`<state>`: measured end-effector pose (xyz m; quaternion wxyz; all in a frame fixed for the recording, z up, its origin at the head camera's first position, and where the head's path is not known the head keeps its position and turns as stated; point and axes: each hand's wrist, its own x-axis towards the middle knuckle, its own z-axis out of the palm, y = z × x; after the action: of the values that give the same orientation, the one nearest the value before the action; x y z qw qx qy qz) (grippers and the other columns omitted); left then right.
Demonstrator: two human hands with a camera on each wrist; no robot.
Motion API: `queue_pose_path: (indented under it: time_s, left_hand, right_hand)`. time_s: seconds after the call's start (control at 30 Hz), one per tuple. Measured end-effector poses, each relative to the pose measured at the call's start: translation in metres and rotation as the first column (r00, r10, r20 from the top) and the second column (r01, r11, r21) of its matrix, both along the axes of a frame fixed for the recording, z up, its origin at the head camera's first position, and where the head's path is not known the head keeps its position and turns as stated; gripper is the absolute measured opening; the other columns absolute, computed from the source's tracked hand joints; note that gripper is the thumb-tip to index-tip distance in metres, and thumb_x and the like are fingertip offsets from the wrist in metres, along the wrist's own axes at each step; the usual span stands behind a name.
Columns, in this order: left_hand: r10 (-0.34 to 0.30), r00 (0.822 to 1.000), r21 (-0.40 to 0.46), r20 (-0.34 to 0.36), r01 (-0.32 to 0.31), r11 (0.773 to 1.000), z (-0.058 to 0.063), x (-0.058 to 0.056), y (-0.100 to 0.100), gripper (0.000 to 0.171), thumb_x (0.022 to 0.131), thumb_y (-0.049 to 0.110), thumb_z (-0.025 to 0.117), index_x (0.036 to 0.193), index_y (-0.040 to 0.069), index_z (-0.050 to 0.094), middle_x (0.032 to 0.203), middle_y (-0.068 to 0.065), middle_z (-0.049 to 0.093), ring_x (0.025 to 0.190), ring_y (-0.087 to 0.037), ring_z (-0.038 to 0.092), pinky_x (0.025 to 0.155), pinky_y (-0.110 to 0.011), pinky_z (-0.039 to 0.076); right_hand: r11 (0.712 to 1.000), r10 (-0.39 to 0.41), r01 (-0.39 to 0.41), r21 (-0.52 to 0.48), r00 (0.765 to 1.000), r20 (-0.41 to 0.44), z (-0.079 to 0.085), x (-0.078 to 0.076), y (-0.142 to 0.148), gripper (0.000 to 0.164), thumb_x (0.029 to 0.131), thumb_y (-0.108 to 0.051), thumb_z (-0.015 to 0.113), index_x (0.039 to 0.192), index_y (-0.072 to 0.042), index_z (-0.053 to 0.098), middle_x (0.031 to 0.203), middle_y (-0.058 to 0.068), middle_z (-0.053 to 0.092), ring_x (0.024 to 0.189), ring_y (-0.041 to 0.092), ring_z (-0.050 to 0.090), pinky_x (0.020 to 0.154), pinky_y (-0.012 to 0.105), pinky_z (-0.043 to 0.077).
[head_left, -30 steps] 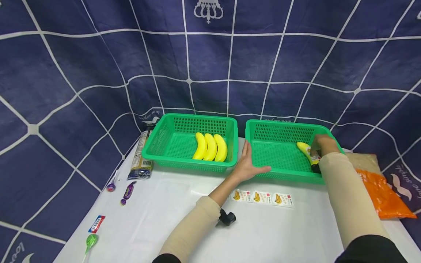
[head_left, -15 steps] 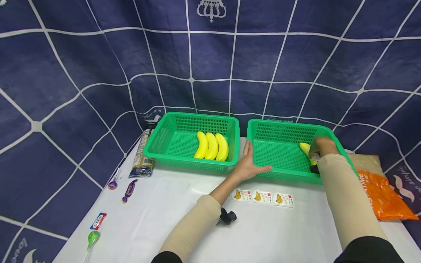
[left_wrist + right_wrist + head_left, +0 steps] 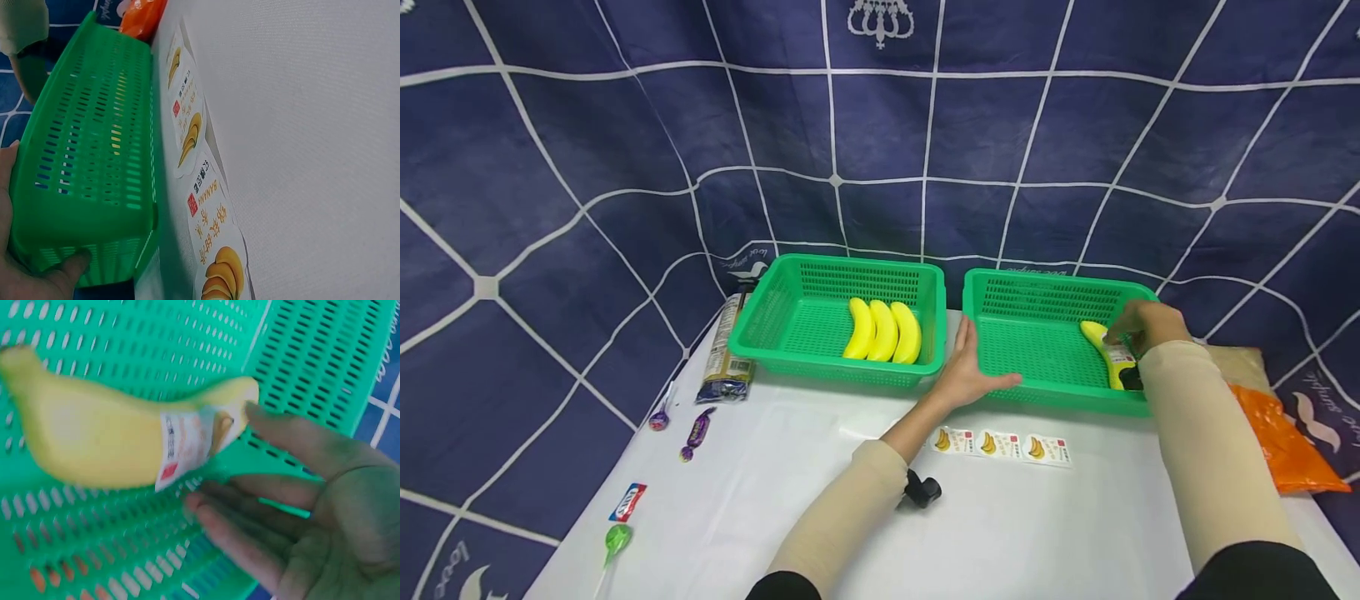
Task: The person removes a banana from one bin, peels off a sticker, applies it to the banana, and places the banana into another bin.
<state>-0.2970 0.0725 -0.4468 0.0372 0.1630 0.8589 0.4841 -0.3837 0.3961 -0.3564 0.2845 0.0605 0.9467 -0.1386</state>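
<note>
My right hand (image 3: 1152,325) is at the right end of the right green basket (image 3: 1045,396), above a yellow banana (image 3: 94,431) lying in it. A white printed banana sticker (image 3: 187,444) wraps part of that banana. In the right wrist view the fingers are spread and relaxed; one fingertip is at the sticker's end, and whether it touches is unclear. My left hand (image 3: 962,379) rests against the near left corner of the same basket, fingers and thumb extended along its outside. A strip of banana stickers (image 3: 1000,445) lies on the table in front of it.
Three bananas (image 3: 882,333) lie in the left green basket (image 3: 775,358). An orange bag (image 3: 1285,446) is beyond the right arm. On the left lie a dark package (image 3: 724,358), a purple-wrapped candy (image 3: 697,431), a small packet (image 3: 627,502) and lollipops (image 3: 617,540).
My right hand has lifted slightly up and right from the banana, its fingers coming away, so more of the sticker shows. My left hand stays at the basket corner.
</note>
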Motion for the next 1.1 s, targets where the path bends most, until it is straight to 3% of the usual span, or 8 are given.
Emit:
queue_pose_path:
  time_s: [0.13, 0.4, 0.63, 0.8, 0.93, 1.1]
  left_hand:
    - [0.007, 1.0, 0.013, -0.005, -0.007, 1.0, 0.003, -0.001, -0.002, 0.123, 0.075, 0.051, 0.079, 0.157, 0.011, -0.004, 0.165, 0.002, -0.014, 0.151, -0.031, 0.017, 0.116, -0.051, 0.032]
    - [-0.014, 1.0, 0.028, 0.015, 0.013, 1.0, 0.003, -0.003, -0.004, 0.122, 0.076, 0.052, 0.078, 0.157, 0.013, -0.004, 0.165, 0.004, -0.014, 0.152, -0.03, 0.013, 0.117, -0.053, 0.03]
    - [-0.008, 1.0, 0.097, 0.016, 0.006, 0.995, 0.002, -0.003, -0.002, 0.123, 0.074, 0.046, 0.082, 0.157, 0.009, -0.001, 0.166, -0.001, -0.01, 0.152, -0.03, 0.01, 0.12, -0.052, 0.024]
    - [0.028, 1.0, 0.157, 0.001, -0.028, 0.987, -0.001, -0.002, 0.001, 0.119, 0.074, 0.044, 0.082, 0.158, 0.008, 0.005, 0.166, -0.001, -0.002, 0.152, -0.028, 0.012, 0.12, -0.05, 0.026]
    - [0.092, 0.995, 0.161, -0.032, -0.086, 0.983, 0.0, 0.005, 0.005, 0.113, 0.076, 0.043, 0.081, 0.157, 0.005, 0.012, 0.166, -0.005, 0.008, 0.15, -0.029, 0.02, 0.118, -0.048, 0.031]
    - [0.093, 0.994, 0.051, -0.051, -0.09, 0.995, 0.021, 0.03, 0.005, 0.099, 0.084, 0.037, 0.074, 0.155, 0.0, 0.015, 0.163, -0.015, 0.016, 0.147, -0.036, 0.027, 0.116, -0.05, 0.034]
  right_hand:
    - [0.996, -0.014, 0.016, -0.09, 1.0, 0.018, 0.009, -0.003, 0.002, 0.034, 0.088, -0.033, 0.069, 0.075, -0.004, 0.056, 0.063, 0.0, 0.056, 0.057, 0.01, 0.056, 0.059, 0.022, 0.051]
    - [0.992, 0.044, -0.044, -0.117, 0.999, -0.002, 0.011, -0.001, -0.003, 0.032, 0.089, -0.029, 0.069, 0.068, -0.01, 0.053, 0.061, -0.004, 0.051, 0.056, 0.007, 0.052, 0.06, 0.022, 0.051]
    - [0.99, 0.123, -0.128, -0.058, 0.989, -0.077, 0.014, 0.005, -0.012, 0.042, 0.088, -0.03, 0.069, 0.055, -0.014, 0.049, 0.05, -0.007, 0.04, 0.047, 0.006, 0.039, 0.053, 0.022, 0.043]
    - [0.986, 0.168, -0.169, 0.005, 0.972, -0.165, 0.016, 0.012, -0.024, 0.044, 0.085, -0.029, 0.071, 0.052, -0.016, 0.045, 0.047, -0.008, 0.038, 0.045, 0.006, 0.039, 0.051, 0.022, 0.041]
    - [0.984, 0.178, -0.176, 0.027, 0.959, -0.219, 0.018, 0.016, -0.032, 0.04, 0.083, -0.032, 0.074, 0.056, -0.014, 0.049, 0.05, -0.007, 0.042, 0.048, 0.007, 0.043, 0.051, 0.022, 0.041]
    - [0.983, 0.182, -0.18, 0.029, 0.953, -0.241, 0.02, 0.019, -0.041, 0.037, 0.081, -0.035, 0.076, 0.08, 0.002, 0.069, 0.064, 0.003, 0.062, 0.06, 0.016, 0.058, 0.054, 0.024, 0.047]
